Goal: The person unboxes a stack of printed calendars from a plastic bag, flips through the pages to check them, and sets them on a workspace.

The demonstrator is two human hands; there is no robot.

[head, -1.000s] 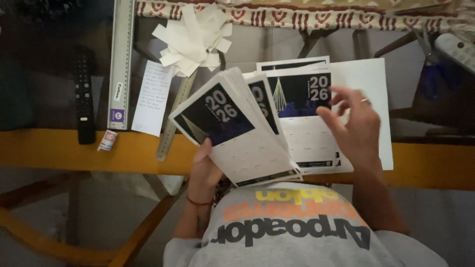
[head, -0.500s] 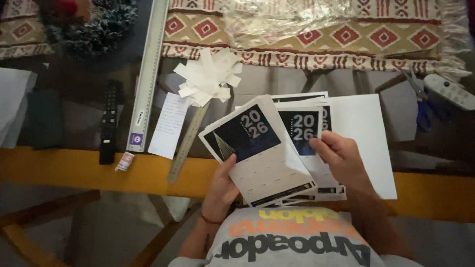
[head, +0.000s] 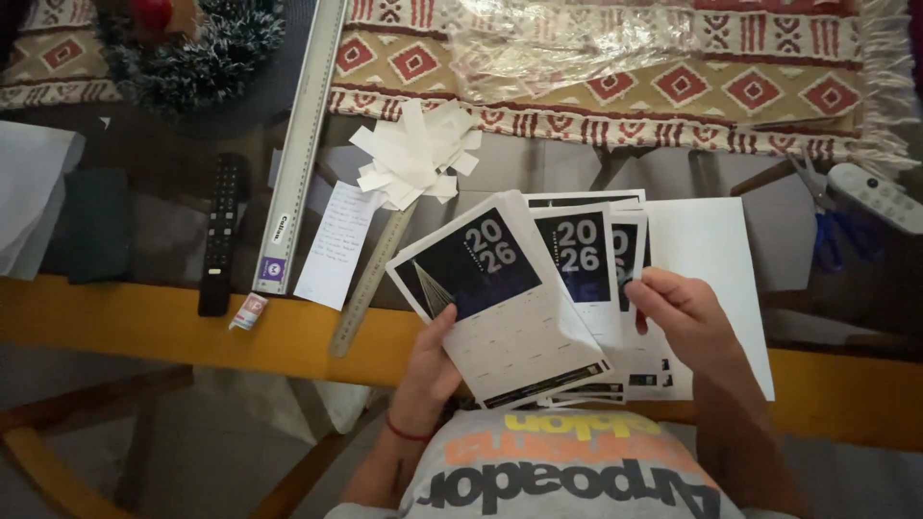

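The left hand [head: 428, 370] grips fanned calendar sheets [head: 500, 298] at their bottom corner near the surface's front edge; the right hand [head: 687, 317] pinches a rear sheet, sorting, which seems to call for separating it cleanly.

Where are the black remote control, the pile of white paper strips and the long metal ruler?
black remote control [head: 220, 231], head view, middle of its button face.
pile of white paper strips [head: 415, 154], head view, centre of the heap.
long metal ruler [head: 303, 135], head view, midway along its flat face.
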